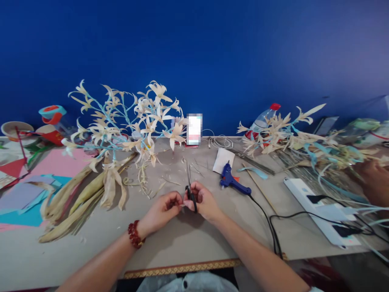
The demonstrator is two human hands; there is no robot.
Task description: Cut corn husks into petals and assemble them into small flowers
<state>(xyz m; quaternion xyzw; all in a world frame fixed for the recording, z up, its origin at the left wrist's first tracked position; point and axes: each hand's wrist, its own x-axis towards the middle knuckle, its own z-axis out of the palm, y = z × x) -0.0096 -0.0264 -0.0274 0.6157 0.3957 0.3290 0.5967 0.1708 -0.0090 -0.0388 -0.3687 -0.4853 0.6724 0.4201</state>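
While the right hand (pixel 203 199) grips the black scissors (pixel 187 190) to the left of the blue glue gun (pixel 231 181), with the blades pointing away from the body, the left hand (pixel 169 206), farther left of the glue gun, has its fingers pinched on a pale bit (pixel 182 205) that is too small to name. To do this well, it would help to hold the pale bit still, move the scissors slowly, and keep all fingers out from between the blades.

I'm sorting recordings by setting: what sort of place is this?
Likely a handicraft workspace: scissors in the right hand, a blue glue gun nearby, and branches of pale, handmade-looking flowers.
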